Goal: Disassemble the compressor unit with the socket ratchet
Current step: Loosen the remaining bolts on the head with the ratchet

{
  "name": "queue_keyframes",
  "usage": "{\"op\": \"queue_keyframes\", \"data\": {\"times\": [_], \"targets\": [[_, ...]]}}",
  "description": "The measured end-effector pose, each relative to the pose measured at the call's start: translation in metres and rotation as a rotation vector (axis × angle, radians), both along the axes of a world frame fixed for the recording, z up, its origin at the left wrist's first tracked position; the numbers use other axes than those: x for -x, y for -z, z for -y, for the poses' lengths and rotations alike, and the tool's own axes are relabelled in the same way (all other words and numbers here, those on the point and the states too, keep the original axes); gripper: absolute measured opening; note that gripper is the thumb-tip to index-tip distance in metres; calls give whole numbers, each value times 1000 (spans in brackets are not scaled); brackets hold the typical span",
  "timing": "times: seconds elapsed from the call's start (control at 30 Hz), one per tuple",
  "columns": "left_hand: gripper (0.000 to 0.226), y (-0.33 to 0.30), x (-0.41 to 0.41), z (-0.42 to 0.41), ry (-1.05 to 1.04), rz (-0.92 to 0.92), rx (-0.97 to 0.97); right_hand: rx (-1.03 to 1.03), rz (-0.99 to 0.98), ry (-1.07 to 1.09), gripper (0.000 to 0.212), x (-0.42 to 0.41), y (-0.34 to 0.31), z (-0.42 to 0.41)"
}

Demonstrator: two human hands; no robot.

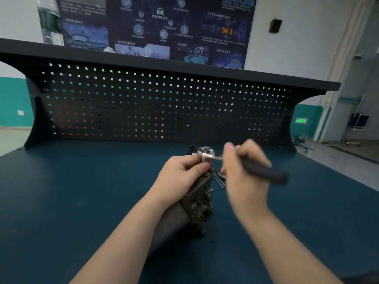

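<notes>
Grimy metal compressor unit stands on the tabletop; my left hand grips its top, right hand grips the socket ratchet. I'd swing short, keeping the socket square.

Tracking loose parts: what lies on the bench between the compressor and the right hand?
In the head view, two long bolts lie on the mat between the compressor and the right hand.
</notes>
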State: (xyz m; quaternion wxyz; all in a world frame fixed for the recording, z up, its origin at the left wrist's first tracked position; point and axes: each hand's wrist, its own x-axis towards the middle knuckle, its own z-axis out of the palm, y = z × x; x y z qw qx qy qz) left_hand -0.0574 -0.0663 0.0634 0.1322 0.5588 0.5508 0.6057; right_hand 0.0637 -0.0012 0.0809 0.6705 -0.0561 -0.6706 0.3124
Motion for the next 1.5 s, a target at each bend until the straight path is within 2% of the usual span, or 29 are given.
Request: {"op": "queue_keyframes", "data": {"times": [0.07,0.1,0.13,0.2,0.3,0.37,0.4,0.47,0.53,0.57,0.6,0.63,0.67,0.73,0.8,0.83,0.9,0.97,1.0,1.1,1.13,1.17,1.23,1.3,1.37,1.43,1.5], "targets": [[43,0,-2,2,49,-8,-13,-455,27,278,39,1,18,19],[46,1,-2,4,69,1,-19,-537,48,301,40,-1,19,20],[40,-1,-3,5,82,19,-26,-489,83,245,40,-4,13,18],[18,-2,-2,6,81,40,-9,-88,160,-42,37,-13,-12,5],[18,-4,-3,7,68,56,15,404,201,-523,42,-20,-37,-20],[16,-4,-4,5,49,68,6,530,105,-620,47,-17,-37,-26],[16,-3,-5,4,29,66,-3,528,55,-568,47,-13,-33,-21],[14,0,-5,1,3,44,-24,345,-37,-275,41,-7,-14,-4],[16,1,-7,0,6,48,-40,-66,-69,178,40,3,11,18],[21,2,-8,0,22,55,-50,-289,-58,319,40,6,23,28],[25,3,-7,0,43,59,-59,-424,-36,372,40,6,29,32],[26,3,-7,1,58,53,-63,-451,1,339,40,4,26,29],[22,2,-6,2,72,48,-62,-375,44,249,39,-1,17,23],[9,-1,-3,3,105,58,-26,-2,128,-107,37,-13,-12,5],[22,-2,-3,5,126,75,6,356,158,-529,36,-20,-32,-17],[21,-2,-2,5,120,83,16,458,138,-631,37,-20,-36,-25],[14,-2,-4,4,74,96,11,532,71,-648,38,-14,-34,-27],[13,-1,-4,2,18,83,0,426,8,-434,38,-6,-22,-15],[12,1,-3,0,-4,61,-5,282,-21,-249,39,-3,-13,-5],[19,3,-5,0,26,56,-18,-407,-37,248,39,9,14,24],[24,3,-5,1,47,55,-26,-547,-18,285,40,8,19,26],[24,2,-5,2,74,59,-39,-549,13,228,37,5,16,23],[14,0,-2,4,117,53,-38,-256,77,23,34,-4,-1,9],[27,0,1,4,118,42,-16,102,170,-244,37,-14,-21,-6],[30,0,1,3,105,63,-3,360,147,-547,38,-16,-30,-24],[27,1,0,2,87,84,-8,468,51,-653,40,-14,-31,-28],[20,2,-2,0,48,77,-28,499,-39,-591,39,-10,-23,-22]]}}
